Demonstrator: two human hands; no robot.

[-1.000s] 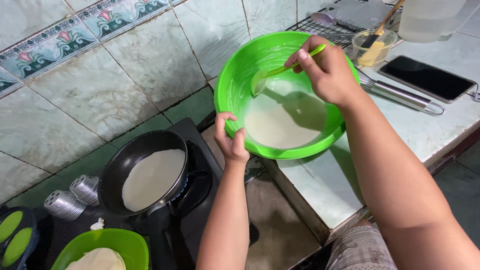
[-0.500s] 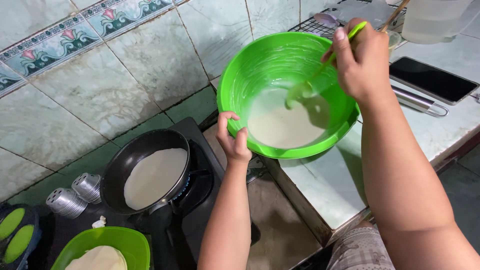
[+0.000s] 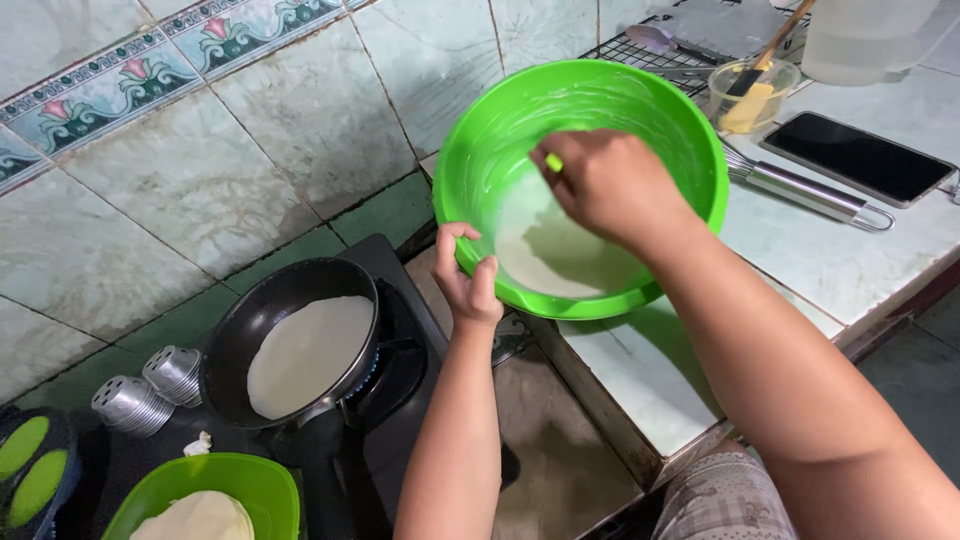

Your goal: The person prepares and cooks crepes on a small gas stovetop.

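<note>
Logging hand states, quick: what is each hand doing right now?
Left hand: closed on the rim of the green bowl.
Right hand: closed on a green utensil handle, down inside the bowl over the white batter.

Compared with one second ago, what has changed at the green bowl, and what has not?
The right hand, gripping a green utensil, came down from the far rim of the green bowl into the batter. The left hand keeps holding the near rim. The pan with its crepe, the phone and whisk stayed put.
</note>
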